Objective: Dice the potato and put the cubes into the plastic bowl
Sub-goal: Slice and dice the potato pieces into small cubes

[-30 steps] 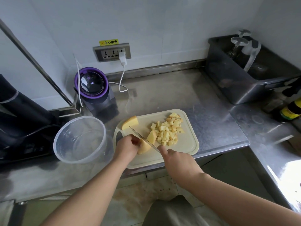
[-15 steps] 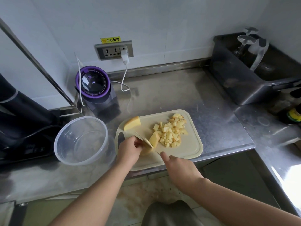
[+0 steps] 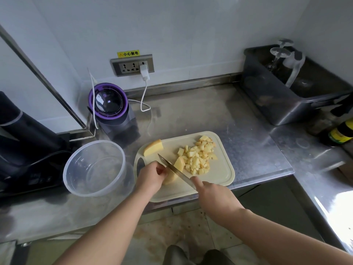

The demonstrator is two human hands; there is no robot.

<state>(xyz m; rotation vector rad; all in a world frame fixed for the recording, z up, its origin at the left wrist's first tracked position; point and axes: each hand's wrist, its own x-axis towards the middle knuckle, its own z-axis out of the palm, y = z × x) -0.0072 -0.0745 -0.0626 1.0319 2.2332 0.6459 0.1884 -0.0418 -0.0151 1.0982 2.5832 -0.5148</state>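
Note:
On the pale cutting board [image 3: 219, 175] my left hand [image 3: 150, 177] holds down a potato chunk [image 3: 171, 177] with curled fingers. My right hand [image 3: 212, 196] grips a knife [image 3: 174, 170], index finger along its spine, and the blade lies across the chunk. A cut slice [image 3: 179, 163] leans against the blade's right side. Several potato cubes [image 3: 198, 155] are piled on the board's right half. A potato wedge [image 3: 153, 147] lies at the board's far left corner. The clear plastic bowl [image 3: 74, 180] stands left of the board, holding nothing.
A purple-rimmed appliance [image 3: 108, 102] stands behind the bowl, its white cable running to a wall socket [image 3: 133, 65]. A dark machine [image 3: 23, 138] sits at the far left. A steel tub [image 3: 286, 92] with glassware and a dark bottle [image 3: 340, 131] stand at the right.
The knife blade has shifted slightly left on the chunk after freeing a slice. My left hand stays on the chunk. The view has shifted a little.

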